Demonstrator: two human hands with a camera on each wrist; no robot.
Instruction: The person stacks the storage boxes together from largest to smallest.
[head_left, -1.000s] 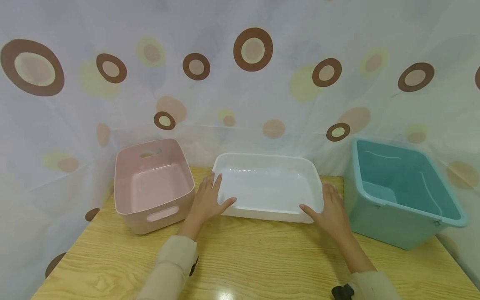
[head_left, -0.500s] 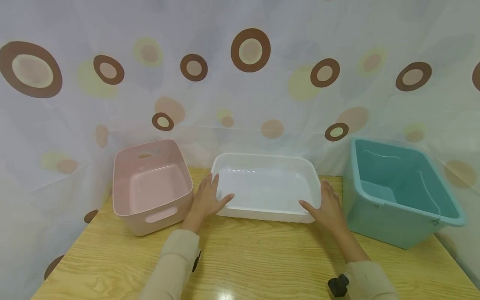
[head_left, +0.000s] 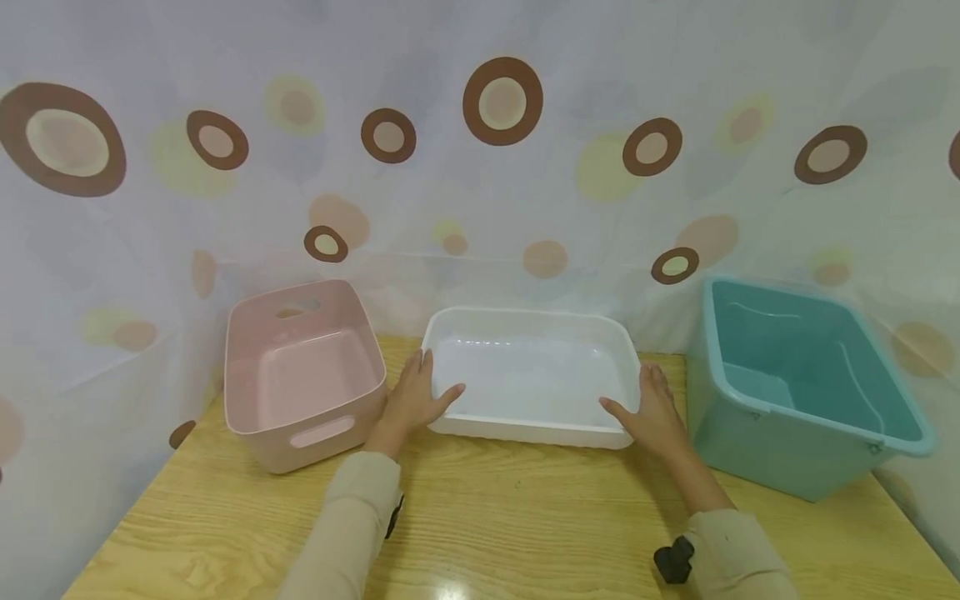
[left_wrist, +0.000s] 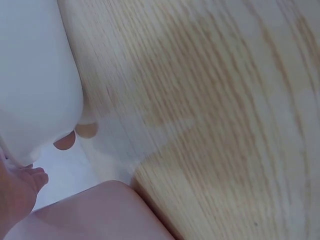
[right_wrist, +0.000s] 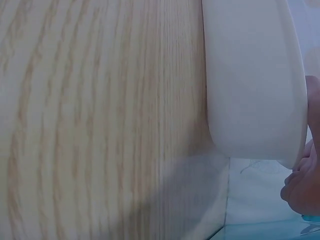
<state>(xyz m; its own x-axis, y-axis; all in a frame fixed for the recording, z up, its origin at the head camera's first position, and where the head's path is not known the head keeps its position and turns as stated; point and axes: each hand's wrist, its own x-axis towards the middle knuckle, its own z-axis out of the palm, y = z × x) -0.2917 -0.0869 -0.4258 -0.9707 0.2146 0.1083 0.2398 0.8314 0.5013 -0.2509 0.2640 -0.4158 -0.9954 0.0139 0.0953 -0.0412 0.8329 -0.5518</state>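
A shallow white tray [head_left: 536, 375] with rounded corners lies in the middle of the wooden table, bare inside. At its left end my left hand [head_left: 410, 406] grips the side, thumb over the rim and fingers along the outer wall. Fingertips [left_wrist: 37, 177] show beyond the tray's end in the left wrist view. My right hand [head_left: 655, 417] grips the opposite end the same way, its thumb reaching over the rim. Curled fingers [right_wrist: 300, 185] appear beside the tray wall in the right wrist view. The tray hides part of the right fingers.
Left of the tray stands a pink basket [head_left: 318, 433] with handle slots, close to my left hand. A deep teal bin [head_left: 787, 450] stands on the right. A patterned curtain [head_left: 570, 225] hangs behind the wooden table [head_left: 525, 517].
Both hands have shifted slightly outward against the tray's ends, and the forearms have moved a little. The tray, the basket and the bin stay in nearly the same places.
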